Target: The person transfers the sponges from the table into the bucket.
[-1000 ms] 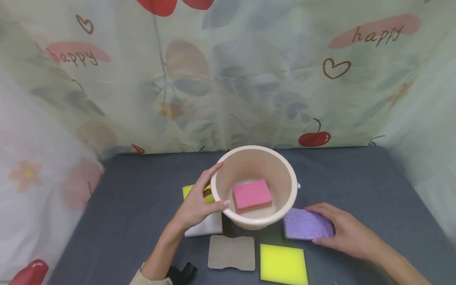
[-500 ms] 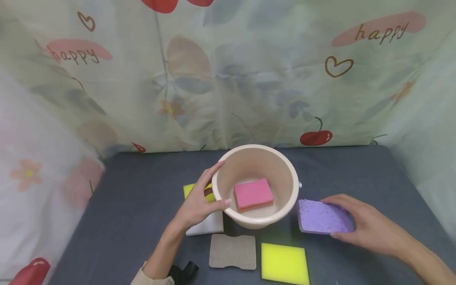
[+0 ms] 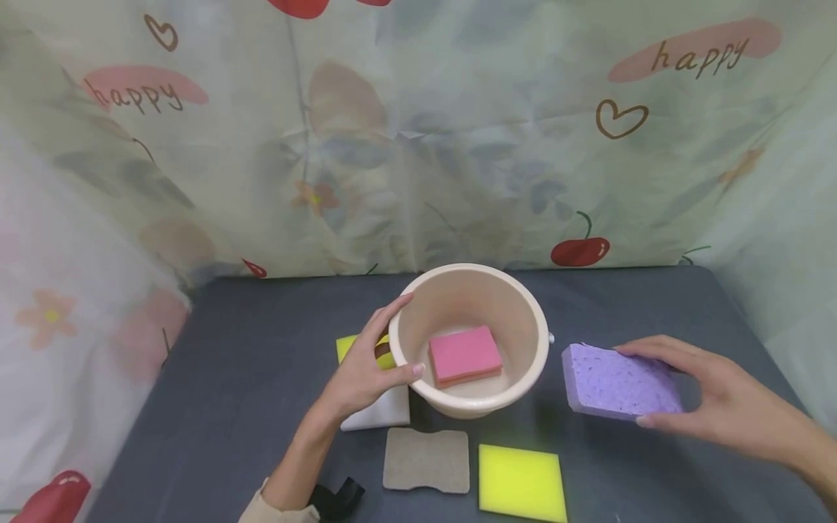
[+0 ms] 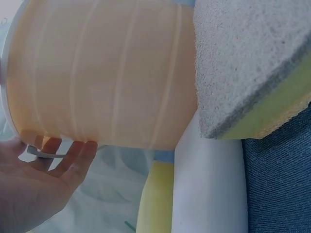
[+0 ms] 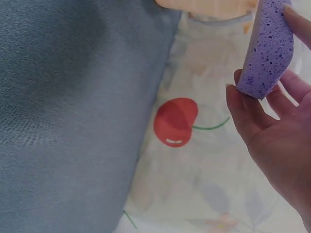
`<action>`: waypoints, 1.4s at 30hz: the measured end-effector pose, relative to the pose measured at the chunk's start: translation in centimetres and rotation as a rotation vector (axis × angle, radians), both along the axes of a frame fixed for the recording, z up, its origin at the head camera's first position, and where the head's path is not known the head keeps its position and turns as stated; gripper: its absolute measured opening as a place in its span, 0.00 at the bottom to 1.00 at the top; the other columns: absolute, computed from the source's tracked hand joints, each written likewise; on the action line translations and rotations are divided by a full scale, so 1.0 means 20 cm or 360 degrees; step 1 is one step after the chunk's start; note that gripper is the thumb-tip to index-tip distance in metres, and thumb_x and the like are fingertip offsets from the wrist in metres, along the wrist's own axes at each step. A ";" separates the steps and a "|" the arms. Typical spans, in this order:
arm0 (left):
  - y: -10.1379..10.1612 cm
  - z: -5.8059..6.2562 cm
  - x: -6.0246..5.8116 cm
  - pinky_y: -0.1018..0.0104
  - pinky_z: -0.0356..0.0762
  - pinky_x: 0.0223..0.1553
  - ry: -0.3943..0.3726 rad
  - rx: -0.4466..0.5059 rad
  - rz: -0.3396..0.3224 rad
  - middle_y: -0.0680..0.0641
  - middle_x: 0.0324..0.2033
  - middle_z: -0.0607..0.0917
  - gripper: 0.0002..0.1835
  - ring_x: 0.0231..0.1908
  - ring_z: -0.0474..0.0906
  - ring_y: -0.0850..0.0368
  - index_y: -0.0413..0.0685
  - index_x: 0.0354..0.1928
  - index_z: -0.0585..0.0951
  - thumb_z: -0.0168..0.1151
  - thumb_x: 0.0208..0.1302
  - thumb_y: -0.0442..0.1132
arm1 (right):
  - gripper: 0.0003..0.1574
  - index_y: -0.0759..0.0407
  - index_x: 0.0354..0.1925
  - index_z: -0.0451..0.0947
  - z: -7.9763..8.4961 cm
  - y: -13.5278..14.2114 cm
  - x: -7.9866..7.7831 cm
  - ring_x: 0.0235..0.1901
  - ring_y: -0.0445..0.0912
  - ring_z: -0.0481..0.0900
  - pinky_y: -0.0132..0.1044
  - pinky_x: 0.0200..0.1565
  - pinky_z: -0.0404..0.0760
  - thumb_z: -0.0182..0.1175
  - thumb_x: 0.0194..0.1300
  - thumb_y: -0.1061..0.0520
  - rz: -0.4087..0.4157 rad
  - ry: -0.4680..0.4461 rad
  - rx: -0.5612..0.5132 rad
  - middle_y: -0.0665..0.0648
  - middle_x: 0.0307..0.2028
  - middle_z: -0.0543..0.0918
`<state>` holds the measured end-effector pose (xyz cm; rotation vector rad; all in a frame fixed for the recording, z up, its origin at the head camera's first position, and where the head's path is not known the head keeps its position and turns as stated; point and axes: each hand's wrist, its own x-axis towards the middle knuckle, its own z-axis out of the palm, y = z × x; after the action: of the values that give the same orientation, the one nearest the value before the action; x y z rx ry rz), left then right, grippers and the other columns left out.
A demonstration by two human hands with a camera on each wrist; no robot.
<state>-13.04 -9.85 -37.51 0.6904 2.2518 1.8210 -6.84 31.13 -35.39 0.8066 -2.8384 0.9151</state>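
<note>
A cream bucket (image 3: 467, 403) stands mid-table, and my left hand (image 3: 362, 378) grips its left rim, thumb over the edge. In the left wrist view the fingers of that hand (image 4: 53, 174) lie against the bucket's ribbed side (image 4: 102, 73), by its thin handle. Inside the bucket lies a pink sponge (image 3: 464, 354). To the bucket's right, my right hand (image 3: 719, 399) pinches a purple sponge (image 3: 621, 381) by its right end, raised over the table. The right wrist view shows the purple sponge (image 5: 269, 53) between thumb and fingers.
A grey sponge (image 3: 426, 460) with notched sides and a yellow sponge (image 3: 522, 481) lie in front of the bucket. Left of it are a white block (image 3: 379, 412) and another yellow piece (image 3: 344, 347), partly hidden. Patterned curtains (image 3: 458, 145) enclose the dark table (image 3: 261, 319).
My right hand has lifted the purple sponge off the table and carried it to the right, away from the bucket, tilting it. The left hand and bucket stay in place.
</note>
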 end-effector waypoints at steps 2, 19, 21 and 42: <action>0.00 0.00 0.00 0.45 0.65 0.53 -0.0002 -0.0012 0.0007 0.37 0.59 0.62 0.45 0.57 0.63 0.41 0.50 0.69 0.56 0.68 0.49 0.32 | 0.47 0.49 0.56 0.71 0.03 0.00 0.00 0.45 0.34 0.69 0.21 0.44 0.62 0.77 0.34 0.52 0.0008 0.0013 -0.0039 0.44 0.49 0.74; -0.02 -0.01 -0.01 0.43 0.65 0.52 0.0019 0.0007 0.0021 0.38 0.58 0.63 0.45 0.57 0.63 0.40 0.54 0.68 0.57 0.68 0.49 0.33 | 0.51 0.54 0.58 0.70 0.20 -0.11 -0.05 0.48 0.36 0.69 0.22 0.44 0.63 0.78 0.31 0.55 0.0173 0.0103 -0.0071 0.47 0.51 0.73; -0.03 -0.05 -0.03 0.45 0.66 0.53 0.0036 -0.0006 0.0024 0.41 0.58 0.63 0.45 0.57 0.63 0.42 0.58 0.69 0.57 0.69 0.49 0.35 | 0.52 0.55 0.57 0.71 0.21 -0.12 -0.06 0.47 0.37 0.69 0.22 0.43 0.64 0.78 0.30 0.56 0.0194 0.0130 -0.0092 0.48 0.51 0.74; -0.03 -0.12 -0.04 0.49 0.69 0.51 0.0084 -0.0059 0.0011 0.44 0.58 0.63 0.46 0.57 0.64 0.46 0.61 0.69 0.55 0.69 0.49 0.41 | 0.43 0.40 0.59 0.68 0.31 -0.30 -0.14 0.46 0.32 0.69 0.23 0.40 0.66 0.72 0.43 0.46 0.0209 0.0040 0.0057 0.38 0.52 0.71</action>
<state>-13.79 -10.42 -39.84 0.7334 2.3174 1.7792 -9.66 25.22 -29.17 1.0119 -2.8162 0.8645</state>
